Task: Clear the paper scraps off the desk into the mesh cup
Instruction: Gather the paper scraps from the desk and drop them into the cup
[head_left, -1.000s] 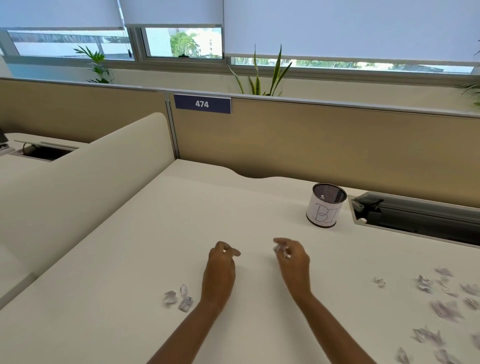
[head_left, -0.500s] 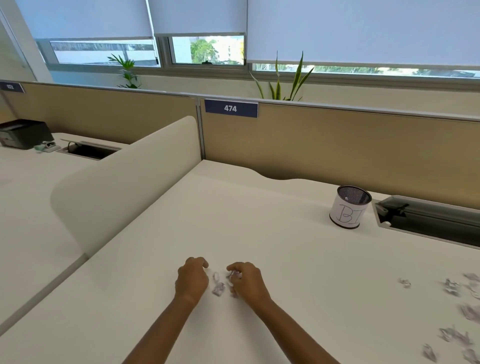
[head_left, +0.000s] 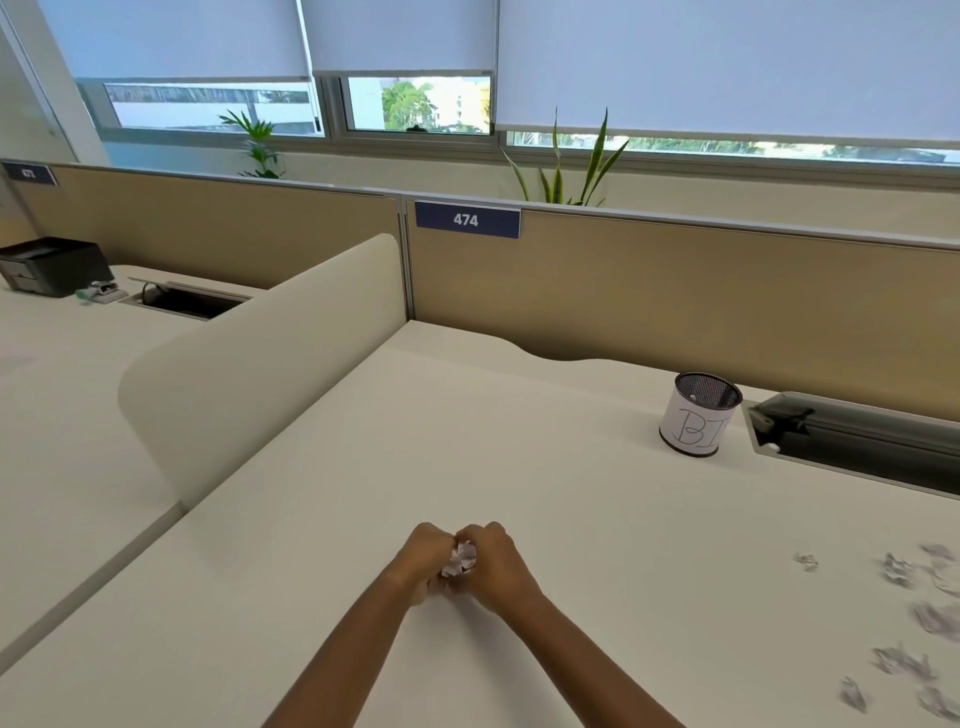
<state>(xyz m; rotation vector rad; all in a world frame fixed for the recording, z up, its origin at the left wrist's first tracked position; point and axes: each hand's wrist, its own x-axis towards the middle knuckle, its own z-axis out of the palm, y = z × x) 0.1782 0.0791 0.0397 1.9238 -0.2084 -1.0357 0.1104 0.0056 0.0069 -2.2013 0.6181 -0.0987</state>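
here a wad of paper scraps (head_left: 460, 558) is clasped between left hand (head_left: 423, 556) and right hand (head_left: 493, 558), both grips closed; it should be compacted before being carried to the mesh cup (head_left: 698, 413).

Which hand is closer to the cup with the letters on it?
The right hand. The cup stands far off, ahead and to its right. The left hand is just beyond it, pressed against it around a wad of scraps.

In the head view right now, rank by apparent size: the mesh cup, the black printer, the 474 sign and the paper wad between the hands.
1. Black printer and 474 sign: too alike to rank; both are farther off.
2. Mesh cup.
3. Paper wad, partly hidden between left hand and right hand.
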